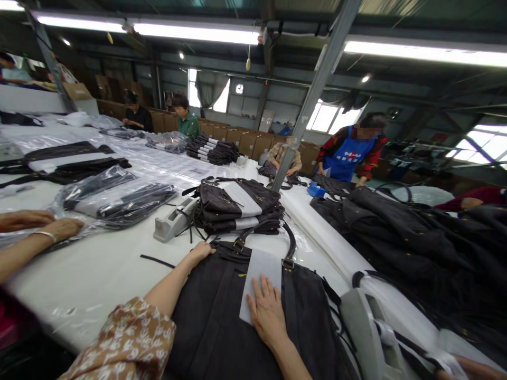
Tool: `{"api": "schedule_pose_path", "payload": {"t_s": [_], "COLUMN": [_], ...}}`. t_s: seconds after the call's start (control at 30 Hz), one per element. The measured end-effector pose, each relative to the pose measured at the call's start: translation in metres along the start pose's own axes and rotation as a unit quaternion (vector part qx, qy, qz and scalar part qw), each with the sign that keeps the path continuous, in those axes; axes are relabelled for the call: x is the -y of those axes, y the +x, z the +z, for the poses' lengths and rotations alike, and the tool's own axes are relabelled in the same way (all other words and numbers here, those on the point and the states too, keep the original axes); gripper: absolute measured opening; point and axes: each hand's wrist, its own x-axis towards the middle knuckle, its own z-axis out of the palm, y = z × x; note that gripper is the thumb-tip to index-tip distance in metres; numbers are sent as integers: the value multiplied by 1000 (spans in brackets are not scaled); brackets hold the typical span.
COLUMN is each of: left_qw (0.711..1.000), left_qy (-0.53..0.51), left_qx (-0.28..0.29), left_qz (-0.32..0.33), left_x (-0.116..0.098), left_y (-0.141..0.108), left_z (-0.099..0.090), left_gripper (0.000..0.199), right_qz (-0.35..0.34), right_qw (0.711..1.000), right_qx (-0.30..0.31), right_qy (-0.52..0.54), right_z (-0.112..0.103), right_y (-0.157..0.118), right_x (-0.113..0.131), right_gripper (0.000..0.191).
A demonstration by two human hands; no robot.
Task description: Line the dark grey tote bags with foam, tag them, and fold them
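A large black handbag (222, 311) lies flat on the table right before me, its curved handle pointing away. My left hand (201, 253) is closed on the bag's upper left corner. Across the bag's top middle lies a pale sheet of paper (263, 264). My right hand (269, 311) rests flat on this sheet, fingers stretched out and slightly apart. Just beyond are stacked black bags (214, 203) wrapped with white bands. A grey tape dispenser (174, 219) stands left of that stack, and another tape dispenser (366, 332) is by the bag's right side.
At left, a co-worker's hands (59, 229) touch a bag in clear plastic (119, 198). A long white roll (328, 232) runs along the right, beside a heap of black bags (412, 243). A slanted metal post (304, 116) rises ahead. Several people work farther back.
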Motion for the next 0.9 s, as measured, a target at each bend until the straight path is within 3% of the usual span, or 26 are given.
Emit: {"api": "schedule_pose_path", "payload": {"t_s": [0.17,0.27,0.37,0.53,0.63,0.73,0.8,0.9], "left_qw": [992,980,968,943,917,893,888,887], "left_qy": [80,129,175,236,285,304,299,304], "left_qx": [-92,-154,-179,-205,-163,-46,43,71], "left_qz": [2,1,22,110,224,329,347,339], "left_x": [-7,1,3,-26,-34,-14,8,33], "left_y": [11,-3,-19,-46,-90,-153,-189,-215], "left_z": [7,19,22,10,13,32,49,68], "left_gripper": [44,49,48,42,45,58,73,72], "right_qz": [1,-3,-10,-18,-15,0,5,-1], "right_qw": [1000,1000,999,999,999,998,998,997], "right_qx": [15,29,31,19,30,48,56,60], "right_qy": [-15,-11,1,21,29,34,41,50], "right_z": [-3,-4,-2,4,4,3,3,2], "right_y": [2,0,-5,-8,-6,-4,-4,-9], "right_x": [2,3,2,1,1,4,6,11], "right_gripper": [56,57,59,60,61,61,61,63]}}
